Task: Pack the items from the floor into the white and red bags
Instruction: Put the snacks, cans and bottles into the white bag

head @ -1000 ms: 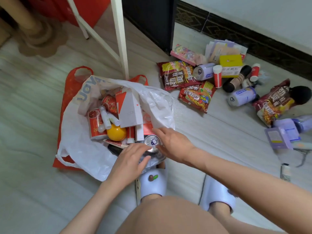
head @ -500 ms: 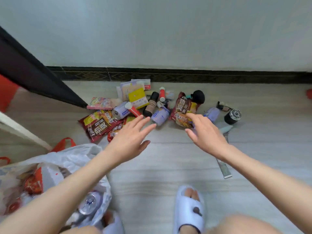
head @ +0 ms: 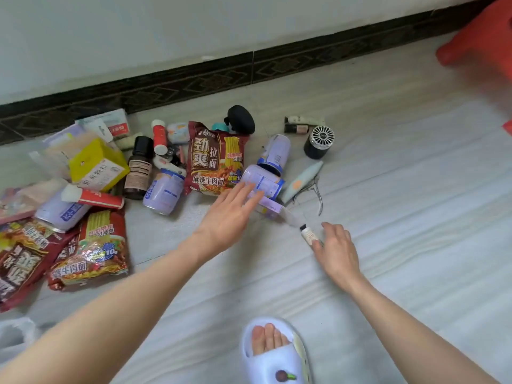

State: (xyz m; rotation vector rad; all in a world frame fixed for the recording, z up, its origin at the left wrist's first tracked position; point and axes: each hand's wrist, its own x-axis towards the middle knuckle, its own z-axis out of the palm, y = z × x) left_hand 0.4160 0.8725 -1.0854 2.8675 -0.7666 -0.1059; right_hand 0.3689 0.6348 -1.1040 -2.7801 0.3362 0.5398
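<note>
Both hands are out of the white bag (head: 13,335) now, which slips to the bottom-left edge of view, and they reach over the pile by the noodle packet (head: 214,159). The left hand (head: 230,217) stretches flat, fingers straight, its tips over the purple can (head: 263,181) just right of the packet. The right hand (head: 336,249) drops lower to the floor, further right of the packet, fingers curling onto a small tube (head: 309,234) with a dark cap.

Pale plank floor (head: 388,189) meets white wall (head: 138,31) at dark patterned skirting (head: 194,81)
</note>
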